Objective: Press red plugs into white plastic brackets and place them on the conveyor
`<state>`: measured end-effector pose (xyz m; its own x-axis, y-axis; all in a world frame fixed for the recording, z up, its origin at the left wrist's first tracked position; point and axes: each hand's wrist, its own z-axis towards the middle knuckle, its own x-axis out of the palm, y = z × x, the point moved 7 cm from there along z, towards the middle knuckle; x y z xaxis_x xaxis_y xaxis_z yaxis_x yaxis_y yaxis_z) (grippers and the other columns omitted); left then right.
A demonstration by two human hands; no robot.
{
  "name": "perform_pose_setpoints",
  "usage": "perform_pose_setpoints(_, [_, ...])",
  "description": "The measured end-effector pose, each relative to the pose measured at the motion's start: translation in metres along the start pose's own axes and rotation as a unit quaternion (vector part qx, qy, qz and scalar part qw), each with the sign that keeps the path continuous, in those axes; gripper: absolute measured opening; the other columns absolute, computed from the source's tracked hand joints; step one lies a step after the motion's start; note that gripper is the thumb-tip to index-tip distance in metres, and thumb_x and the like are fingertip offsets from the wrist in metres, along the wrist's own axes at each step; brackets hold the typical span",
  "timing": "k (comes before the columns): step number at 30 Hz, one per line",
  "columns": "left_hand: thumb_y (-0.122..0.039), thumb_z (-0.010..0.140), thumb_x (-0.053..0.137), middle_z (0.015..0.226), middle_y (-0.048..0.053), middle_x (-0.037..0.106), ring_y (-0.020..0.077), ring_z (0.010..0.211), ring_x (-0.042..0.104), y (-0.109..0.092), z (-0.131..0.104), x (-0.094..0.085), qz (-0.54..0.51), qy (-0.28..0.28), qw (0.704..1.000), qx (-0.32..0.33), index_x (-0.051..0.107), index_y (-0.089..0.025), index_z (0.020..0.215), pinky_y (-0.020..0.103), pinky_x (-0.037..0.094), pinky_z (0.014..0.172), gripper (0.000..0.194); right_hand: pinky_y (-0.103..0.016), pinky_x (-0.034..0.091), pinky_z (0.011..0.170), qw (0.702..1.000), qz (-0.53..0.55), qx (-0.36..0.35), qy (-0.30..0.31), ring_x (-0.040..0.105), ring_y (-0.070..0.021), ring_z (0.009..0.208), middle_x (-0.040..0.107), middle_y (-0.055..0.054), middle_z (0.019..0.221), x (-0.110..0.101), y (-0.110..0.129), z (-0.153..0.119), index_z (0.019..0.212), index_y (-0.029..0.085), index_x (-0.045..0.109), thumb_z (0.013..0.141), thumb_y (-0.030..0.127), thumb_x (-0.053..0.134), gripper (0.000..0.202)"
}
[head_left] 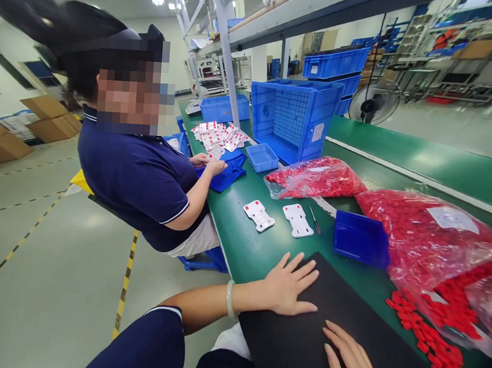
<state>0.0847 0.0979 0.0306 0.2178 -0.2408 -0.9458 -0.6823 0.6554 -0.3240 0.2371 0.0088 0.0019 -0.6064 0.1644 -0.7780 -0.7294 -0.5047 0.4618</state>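
Observation:
My left hand (290,286) lies flat with spread fingers across the edge of a black mat (358,313) and the green table. Lower right, my right hand (352,360) rests on the same mat, fingers stretched out and part of it cut off by the frame. Neither hand holds anything. Beyond the left hand lie a white plastic plate with a red piece (259,216), a second white plate (297,220) and a small screwdriver (315,220). To the right of the mat, loose red pieces (432,340) spill from a large clear bag of red pieces (446,240).
A dark blue tray (361,238) sits behind the mat, near another bag of red pieces (317,177). Farther back stand a light blue tray (262,157) and a big blue crate (295,117). At left a seated co-worker (143,161) handles a white piece by a white pile (219,136).

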Motion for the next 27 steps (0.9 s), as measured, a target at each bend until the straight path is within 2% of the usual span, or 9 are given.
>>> perform_pose_setpoints(5, [-0.075,0.087,0.026,0.159,0.008,0.021,0.0348,0.147,0.009,0.029,0.006,-0.001,0.027,-0.011,0.999,-0.036,0.020,-0.019,0.152,0.058,0.009,0.117,0.086,-0.031,0.060,0.078,0.990,-0.125,-0.065,0.016,0.066,-0.0223,0.107,0.065,-0.010,0.125,-0.007,0.019,-0.014,0.126,0.020,0.056,0.092,0.032,0.049,0.036])
perform_pose_setpoints(9, [-0.068,0.091,0.027,0.157,0.004,0.028,0.0361,0.146,0.015,0.056,-0.014,-0.005,0.056,-0.016,0.995,-0.077,0.026,-0.026,0.151,0.060,0.014,0.116,0.073,-0.036,0.058,0.083,0.990,-0.138,-0.021,0.028,0.063,-0.0222,0.112,0.063,-0.008,0.129,-0.011,0.020,-0.016,0.127,0.023,0.055,0.093,0.031,0.050,0.035])
perform_pose_setpoints(12, [-0.062,0.095,0.025,0.158,0.008,0.025,0.0413,0.145,0.012,0.067,-0.036,-0.012,0.070,-0.013,0.991,-0.110,0.024,-0.023,0.152,0.067,0.016,0.111,0.069,-0.040,0.055,0.089,0.994,-0.095,0.036,0.050,0.061,-0.0224,0.115,0.062,-0.007,0.129,-0.011,0.018,-0.014,0.123,0.025,0.058,0.094,0.030,0.048,0.031])
perform_pose_setpoints(16, [-0.060,0.096,0.027,0.161,0.008,0.013,0.0392,0.147,0.002,0.046,-0.060,-0.013,0.080,-0.008,0.990,-0.112,0.012,-0.024,0.154,0.065,0.017,0.112,0.070,-0.043,0.051,0.093,0.991,-0.036,0.099,0.084,0.056,-0.0233,0.120,0.060,-0.007,0.133,-0.010,0.015,-0.012,0.122,0.026,0.059,0.096,0.030,0.046,0.029])
perform_pose_setpoints(19, [-0.063,0.093,0.033,0.161,0.005,0.012,0.0369,0.147,0.005,0.016,-0.069,0.003,0.068,0.019,0.996,-0.049,0.009,-0.029,0.154,0.062,0.019,0.113,0.074,-0.044,0.048,0.096,0.987,-0.014,0.127,0.094,0.054,-0.0237,0.122,0.057,-0.007,0.136,-0.009,0.018,-0.012,0.123,0.026,0.059,0.097,0.029,0.044,0.030])
perform_pose_setpoints(21, [-0.065,0.091,0.036,0.161,0.005,0.015,0.0383,0.147,0.008,0.010,-0.069,0.012,0.066,0.032,0.996,-0.042,0.010,-0.030,0.153,0.064,0.019,0.112,0.076,-0.043,0.048,0.096,0.987,-0.005,0.133,0.092,0.054,-0.0233,0.122,0.057,-0.007,0.136,-0.012,0.022,-0.009,0.121,0.026,0.061,0.096,0.028,0.044,0.030])
perform_pose_setpoints(24, [-0.061,0.092,0.039,0.160,0.008,0.019,0.0403,0.146,0.012,0.026,-0.063,0.000,0.070,0.005,0.995,-0.071,0.014,-0.030,0.153,0.067,0.022,0.109,0.072,-0.038,0.051,0.094,0.988,0.001,0.138,0.069,0.060,-0.0202,0.115,0.064,-0.003,0.127,-0.035,0.021,-0.005,0.113,0.029,0.066,0.095,0.028,0.048,0.025])
perform_pose_setpoints(26, [-0.054,0.095,0.038,0.160,0.009,0.018,0.0381,0.146,0.015,0.039,-0.058,-0.031,0.052,-0.055,0.994,-0.075,0.014,-0.030,0.153,0.064,0.025,0.110,0.067,-0.036,0.051,0.094,0.988,0.004,0.148,0.033,0.062,-0.0183,0.110,0.068,-0.002,0.119,-0.072,0.019,-0.008,0.109,0.030,0.067,0.095,0.031,0.048,0.024])
perform_pose_setpoints(27, [-0.051,0.096,0.037,0.160,0.009,0.018,0.0356,0.146,0.017,0.045,-0.057,-0.052,0.033,-0.097,0.992,-0.075,0.012,-0.030,0.153,0.061,0.026,0.111,0.066,-0.036,0.051,0.094,0.984,-0.001,0.178,-0.015,0.063,-0.0182,0.108,0.069,-0.002,0.116,-0.099,0.015,-0.015,0.109,0.029,0.067,0.095,0.033,0.049,0.023])
